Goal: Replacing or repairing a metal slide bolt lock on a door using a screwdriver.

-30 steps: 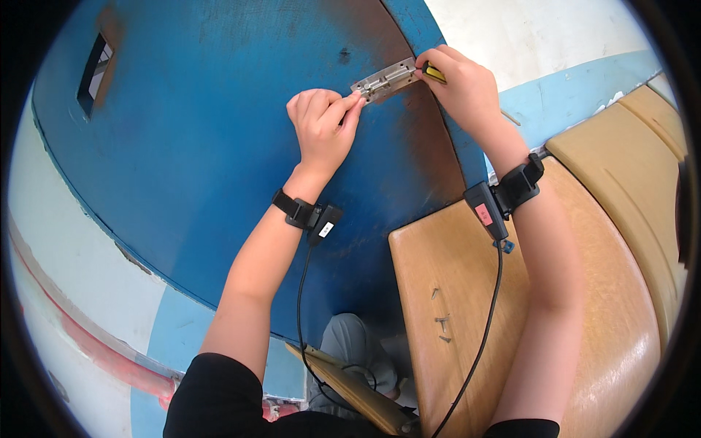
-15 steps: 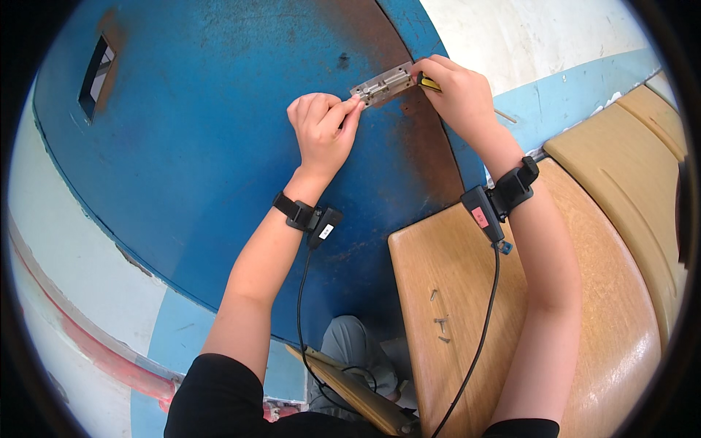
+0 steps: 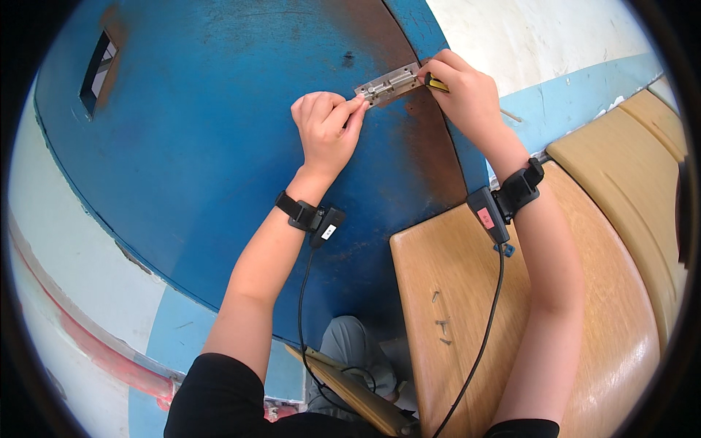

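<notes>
Silver bolt (image 3: 389, 85) slants to the blue panel's (image 3: 234, 146) right edge; left hand (image 3: 325, 125) pinches its lower end, right hand (image 3: 467, 89) clasps yellow-black tool (image 3: 437, 84).

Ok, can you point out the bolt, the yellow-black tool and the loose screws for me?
Bolt (image 3: 390, 85): head view, middle of its metal body.
Tool (image 3: 437, 85): head view, yellow part of its handle.
Screws (image 3: 442, 323): head view, middle of the little group.
</notes>
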